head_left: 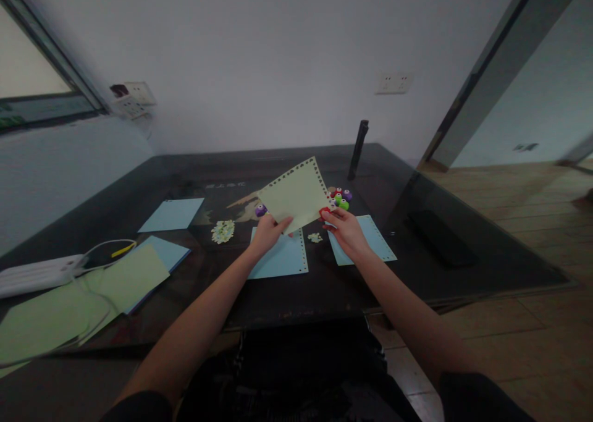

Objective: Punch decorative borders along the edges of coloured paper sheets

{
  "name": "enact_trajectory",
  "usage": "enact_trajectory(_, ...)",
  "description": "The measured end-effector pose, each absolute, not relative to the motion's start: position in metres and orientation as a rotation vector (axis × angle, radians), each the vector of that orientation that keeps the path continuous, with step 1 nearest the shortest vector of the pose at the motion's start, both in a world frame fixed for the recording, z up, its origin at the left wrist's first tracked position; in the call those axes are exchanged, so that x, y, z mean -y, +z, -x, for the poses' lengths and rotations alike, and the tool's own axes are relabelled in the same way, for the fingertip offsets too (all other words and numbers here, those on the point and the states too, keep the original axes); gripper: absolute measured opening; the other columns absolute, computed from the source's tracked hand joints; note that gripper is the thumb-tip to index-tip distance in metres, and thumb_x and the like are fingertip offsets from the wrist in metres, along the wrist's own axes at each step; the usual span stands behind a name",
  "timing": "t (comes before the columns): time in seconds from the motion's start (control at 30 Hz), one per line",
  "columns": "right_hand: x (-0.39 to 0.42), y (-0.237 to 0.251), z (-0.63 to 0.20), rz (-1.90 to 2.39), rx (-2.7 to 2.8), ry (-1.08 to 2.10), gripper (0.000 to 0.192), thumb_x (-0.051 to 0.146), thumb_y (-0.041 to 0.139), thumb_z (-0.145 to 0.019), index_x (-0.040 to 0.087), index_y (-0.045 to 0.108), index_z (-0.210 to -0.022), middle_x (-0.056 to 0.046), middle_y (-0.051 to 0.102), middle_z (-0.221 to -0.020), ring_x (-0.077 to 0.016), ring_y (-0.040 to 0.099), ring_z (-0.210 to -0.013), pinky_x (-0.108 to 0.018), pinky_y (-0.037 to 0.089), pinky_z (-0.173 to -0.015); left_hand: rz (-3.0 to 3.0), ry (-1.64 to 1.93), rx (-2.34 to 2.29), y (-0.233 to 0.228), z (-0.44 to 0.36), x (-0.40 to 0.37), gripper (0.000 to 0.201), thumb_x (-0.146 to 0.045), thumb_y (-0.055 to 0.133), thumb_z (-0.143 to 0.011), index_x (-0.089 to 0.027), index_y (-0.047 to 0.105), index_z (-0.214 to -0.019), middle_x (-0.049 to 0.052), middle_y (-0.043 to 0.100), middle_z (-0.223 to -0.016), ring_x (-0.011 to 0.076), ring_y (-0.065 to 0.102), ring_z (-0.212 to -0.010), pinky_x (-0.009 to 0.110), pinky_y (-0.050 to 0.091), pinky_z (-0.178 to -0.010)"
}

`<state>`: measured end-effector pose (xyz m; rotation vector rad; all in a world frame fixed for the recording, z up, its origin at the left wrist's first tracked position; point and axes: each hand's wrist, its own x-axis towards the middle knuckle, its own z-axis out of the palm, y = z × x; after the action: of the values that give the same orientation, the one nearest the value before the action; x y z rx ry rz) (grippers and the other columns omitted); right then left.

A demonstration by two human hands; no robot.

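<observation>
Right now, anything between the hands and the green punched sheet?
Nothing visible. The left hand grips the pale green sheet at its lower corner, and the right hand holds a small red punch against its right edge. The sheet is lifted above the blue sheet.

- Looks like a room in a home or small office, set up for paper craft.
- Dark glass-topped bench (324, 286) pushed against a plain pale wall (278, 51).
- Above the bench's far right edge, a wall socket (393, 83); above its far left corner, more sockets (132, 97) with a plug in.
- Left of the bench, a window frame (41, 94); right of it, wooden plank floor (523, 224) and a dark door frame (486, 76).
- On the bench, sheets of blue paper (172, 214) and green paper (132, 277), small coloured punches (341, 198), a heap of punched scraps (223, 231).
- At the bench's left edge, a white power strip (37, 275) with cables.
</observation>
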<state>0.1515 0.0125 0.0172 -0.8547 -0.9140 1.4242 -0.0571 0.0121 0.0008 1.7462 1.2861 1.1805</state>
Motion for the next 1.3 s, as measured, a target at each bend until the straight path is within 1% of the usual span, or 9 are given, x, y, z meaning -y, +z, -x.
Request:
enact_trajectory(0.1,-0.0133,0.0156,-0.1517,0.84,0.929,1.415,0.027,0.032,0.082,-0.052,0.02,0.067,-0.07,0.0,0.065,-0.075,-0.0131,0.059,-0.07,-0.027,0.045,-0.063,-1.747,1.191,-1.279,0.0007,0.0564,-0.0118,0.025,-0.033,0.055,-0.082,-0.011,0.065,-0.078,0.003,0.066,-0.056,0.0129,0.06,-0.05,0.021,0.046,-0.051)
enact_trajectory(0.27,-0.0134,0.0153,-0.1526,0.832,0.947,1.426,0.025,0.032,0.082,-0.053,0.02,0.067,-0.07,0.0,0.066,-0.077,-0.013,0.06,-0.072,-0.026,0.045,-0.063,-1.772,1.182,-1.301,0.001,0.0558,-0.0119,0.025,-0.032,0.054,-0.082,-0.011,0.064,-0.073,0.003,0.064,-0.053,0.0125,0.059,-0.05,0.021,0.045,-0.05)
enact_trajectory(0.57,-0.0148,0.013,-0.1518,0.823,0.94,1.412,0.026,0.032,0.082,-0.053,0.02,0.067,-0.07,-0.001,0.066,-0.077,-0.0137,0.06,-0.072,-0.028,0.046,-0.067,-1.785,1.205,-1.305,-0.0007,0.0567,-0.0117,0.025,-0.033,0.055,-0.081,-0.012,0.065,-0.076,0.004,0.066,-0.056,0.0153,0.062,-0.056,0.023,0.048,-0.055)
enact_trajectory(0.87,-0.0147,0.0127,-0.1525,0.836,0.959,1.399,0.028,0.035,0.082,-0.053,0.021,0.066,-0.071,-0.001,0.066,-0.078,-0.0148,0.061,-0.074,-0.029,0.047,-0.068,-1.77,1.18,-1.316,0.0031,0.0549,-0.0096,0.023,-0.031,0.054,-0.082,-0.011,0.065,-0.076,0.003,0.065,-0.054,0.0133,0.059,-0.05,0.022,0.045,-0.051)
enact_trajectory(1.03,-0.0157,0.012,-0.1527,0.855,0.976,1.388,0.029,0.036,0.082,-0.053,0.021,0.066,-0.072,-0.002,0.067,-0.078,-0.0159,0.062,-0.076,-0.03,0.047,-0.069,-1.777,1.184,-1.316,0.0036,0.0553,-0.0091,0.023,-0.03,0.055,-0.082,-0.012,0.066,-0.074,0.003,0.065,-0.054,0.0143,0.062,-0.055,0.022,0.048,-0.056)
enact_trajectory(1.3,-0.0153,0.0125,-0.1527,0.84,0.942,1.404,0.03,0.035,0.083,-0.051,0.02,0.066,-0.071,0.0,0.066,-0.077,-0.0132,0.061,-0.072,-0.028,0.047,-0.067,-1.786,1.175,-1.307,0.0003,0.0559,-0.0112,0.024,-0.033,0.054,-0.082,-0.013,0.065,-0.075,0.002,0.065,-0.055,0.0146,0.062,-0.056,0.023,0.048,-0.055)
